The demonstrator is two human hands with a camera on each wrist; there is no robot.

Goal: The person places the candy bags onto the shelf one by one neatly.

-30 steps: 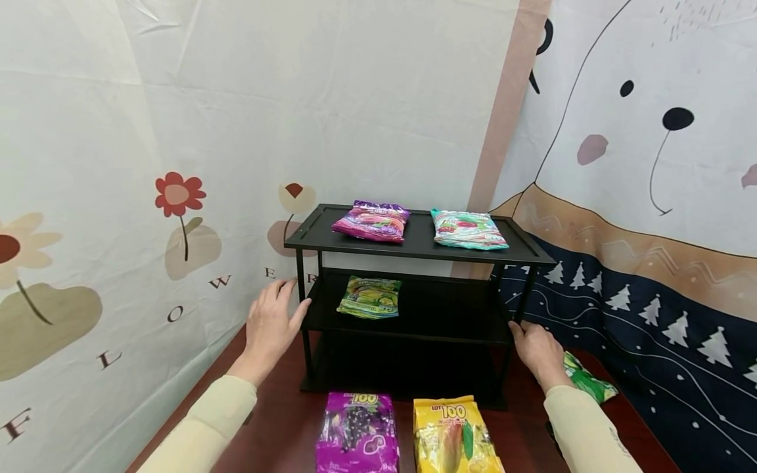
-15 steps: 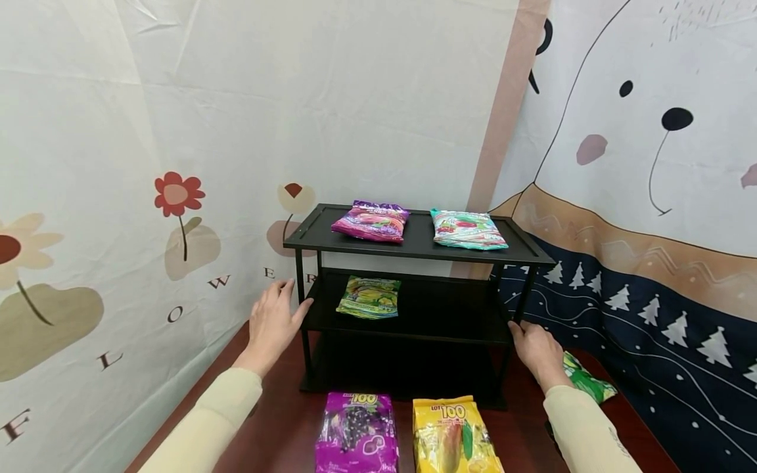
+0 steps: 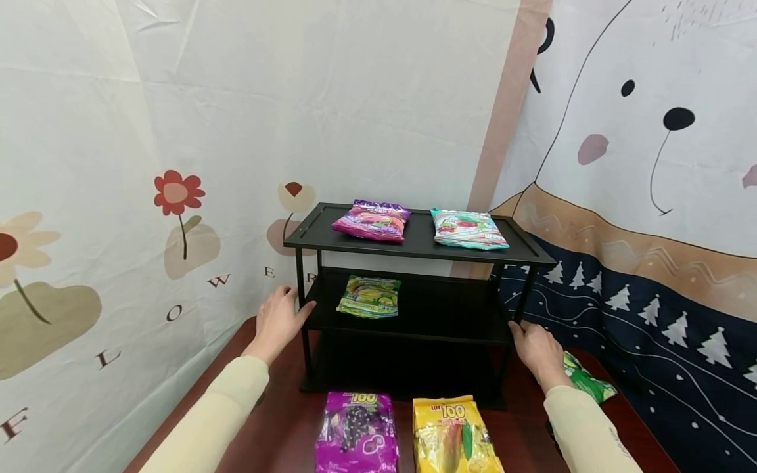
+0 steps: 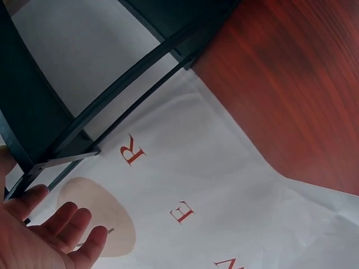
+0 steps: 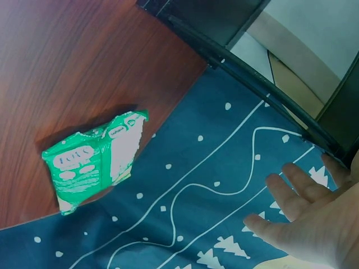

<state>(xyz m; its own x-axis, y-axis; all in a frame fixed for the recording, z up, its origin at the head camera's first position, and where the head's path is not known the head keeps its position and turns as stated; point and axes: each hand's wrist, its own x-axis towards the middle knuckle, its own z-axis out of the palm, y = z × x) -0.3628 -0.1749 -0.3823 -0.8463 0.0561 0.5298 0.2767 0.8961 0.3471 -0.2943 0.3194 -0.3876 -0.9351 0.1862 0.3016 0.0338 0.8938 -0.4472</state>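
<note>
A black three-tier shelf rack [image 3: 414, 338] stands on the table between my two hands. My left hand [image 3: 276, 323] holds its left side at the middle tier, the thumb at the front corner and the fingers outside the post. In the left wrist view the other fingers are spread and loosely bent. On the opposite side, my right hand [image 3: 537, 351] holds the middle tier's right front corner between thumb and forefinger. A purple-pink candy bag [image 3: 374, 221] and a teal-white candy bag [image 3: 469, 229] lie on the top tier. The middle tier bears a green-yellow candy bag [image 3: 369, 297].
A purple candy bag [image 3: 357, 433] and a yellow candy bag [image 3: 452, 437] lie in front of the rack on the reddish-brown table [image 3: 284, 420]. Beyond my right forearm lies a green candy bag [image 5: 95, 159], near the table's edge. Printed cloths [image 3: 331, 112] hang behind and beside the table.
My left hand has shifted slightly right and down, closer against the rack's left post. My right hand, the rack and the bags stay in place.
</note>
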